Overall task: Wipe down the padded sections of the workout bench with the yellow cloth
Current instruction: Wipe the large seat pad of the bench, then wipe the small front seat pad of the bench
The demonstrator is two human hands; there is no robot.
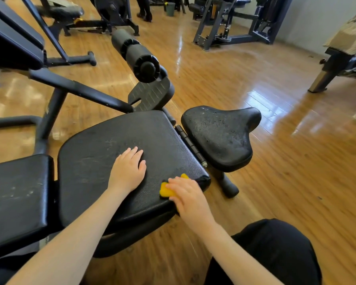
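Observation:
A black workout bench fills the lower left of the head view. Its large middle pad (103, 161) lies under both my hands. My left hand (128, 170) rests flat on it with straight fingers. My right hand (188, 197) presses the yellow cloth (165, 191) onto the pad's near right corner, and the hand covers most of the cloth. A smaller saddle-shaped seat pad (220, 136) sits to the right, speckled with marks. Another flat pad (17, 198) lies at the far left.
Black foam rollers (136, 54) and a footplate (152, 95) rise behind the bench. Other gym machines (230, 23) stand at the back on the glossy wooden floor (286, 161). A person's legs (145, 9) are far back. My dark-trousered knee (275, 249) is at lower right.

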